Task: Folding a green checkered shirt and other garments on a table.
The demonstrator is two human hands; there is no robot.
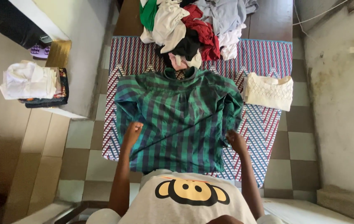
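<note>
1. Shirt (177,120) first: green and navy plaid, lying flat on the red, white and blue woven mat (264,124) on the table, collar pointing away from the person, sleeves already turned in over the body.
2. Left hand (132,132) is closed on the shirt's left edge, fingers curled around a pinch of fabric. Right hand (236,141) grips the right edge the same way, down near the hem side.
3. Risk one, imo: the two hands sit at slightly different heights, so if one side gets pulled harder the fold could come out crooked, and there's already a diagonal crease running across the middle.
4. Risk two: the tucked sleeves look loose. A quick lift could let them flop back out.
5. Risk three: the pile of unsorted clothes (193,29) sits just beyond the collar, nearly touching it. Pushing the shirt forward could snag it in there.
6. Folded cream top (268,91) is just beside the right sleeve, so a wide swing on that side could knock it askew.
7. Stack of folded whites (29,81) on the ledge to the left is well apart, no worry there.
</note>
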